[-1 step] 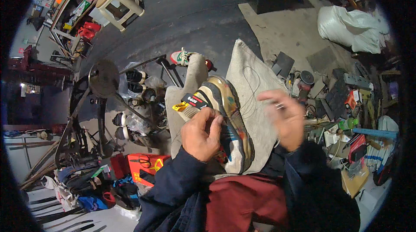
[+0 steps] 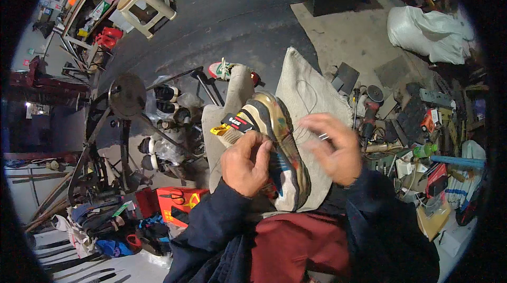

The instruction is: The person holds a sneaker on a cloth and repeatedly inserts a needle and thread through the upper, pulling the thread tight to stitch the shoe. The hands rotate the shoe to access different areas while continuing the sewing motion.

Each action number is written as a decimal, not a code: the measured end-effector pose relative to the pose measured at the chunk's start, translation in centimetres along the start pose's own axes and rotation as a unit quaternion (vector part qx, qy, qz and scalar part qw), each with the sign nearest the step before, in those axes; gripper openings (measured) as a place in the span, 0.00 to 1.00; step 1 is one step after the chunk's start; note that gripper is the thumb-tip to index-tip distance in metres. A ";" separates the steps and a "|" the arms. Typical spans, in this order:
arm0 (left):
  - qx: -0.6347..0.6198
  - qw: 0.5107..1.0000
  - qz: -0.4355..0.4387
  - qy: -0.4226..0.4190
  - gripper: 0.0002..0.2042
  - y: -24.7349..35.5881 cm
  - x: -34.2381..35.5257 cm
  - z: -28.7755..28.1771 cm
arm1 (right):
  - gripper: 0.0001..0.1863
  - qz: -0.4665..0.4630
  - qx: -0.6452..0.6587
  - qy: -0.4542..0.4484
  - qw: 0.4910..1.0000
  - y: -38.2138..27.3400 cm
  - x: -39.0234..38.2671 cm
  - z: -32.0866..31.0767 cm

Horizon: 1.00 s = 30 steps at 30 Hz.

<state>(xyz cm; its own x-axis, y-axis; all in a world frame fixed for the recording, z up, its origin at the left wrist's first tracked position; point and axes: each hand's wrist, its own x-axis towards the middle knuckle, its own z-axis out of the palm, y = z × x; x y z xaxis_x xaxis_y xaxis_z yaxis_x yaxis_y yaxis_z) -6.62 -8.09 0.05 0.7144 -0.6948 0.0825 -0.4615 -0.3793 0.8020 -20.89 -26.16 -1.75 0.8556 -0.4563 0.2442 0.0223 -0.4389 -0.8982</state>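
Note:
A worn sneaker (image 2: 282, 135) in beige, dark and blue, with a thick stained sole, lies tilted on its side across the cloth (image 2: 301, 72) on my lap. Over its middle, my left hand (image 2: 245, 164) is closed, thumb and forefinger pressed together against the shoe. What is in that pinch is too small to make out. To the right of the sole hovers my right hand (image 2: 335, 148), fingers bent but apart, a ring on one finger. I see nothing held in it. Loops of thin dark thread (image 2: 306, 93) lie on the cloth near its fingertips.
On the left stands a metal stand with a round wheel (image 2: 127, 95), beside several shoes (image 2: 166, 93). Scissors (image 2: 171, 196) rest on an orange box (image 2: 182, 206). An angle grinder (image 2: 372, 106) and piled tools sit at right. A stool (image 2: 147, 8) is farther off.
My right hand has moved slightly left, nearer the sneaker's sole. The left hand and the sneaker stay in place.

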 end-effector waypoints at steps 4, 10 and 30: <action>-0.005 1.000 0.009 0.000 0.03 0.0 -0.1 -0.1 | 0.09 -0.008 -0.087 -0.151 0.985 2.8 -1.6 -0.5; -0.017 1.000 0.001 -0.013 0.04 -0.6 -0.2 -0.3 | 0.12 0.226 -0.314 0.124 0.914 9.9 -4.2 -13.6; -0.537 0.831 -0.090 0.113 0.12 -8.6 -0.4 -12.1 | 0.12 0.119 0.297 -0.048 0.946 -0.2 -0.2 -1.4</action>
<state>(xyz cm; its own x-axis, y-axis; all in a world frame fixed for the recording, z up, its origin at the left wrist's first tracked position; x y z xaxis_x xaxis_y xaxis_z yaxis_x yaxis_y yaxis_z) 3.43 2.91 0.26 0.8577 -0.5072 -0.0848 0.3133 0.3845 0.8683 -21.76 -27.04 -1.09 0.9155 -0.4024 0.0002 0.0854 0.1938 -0.9773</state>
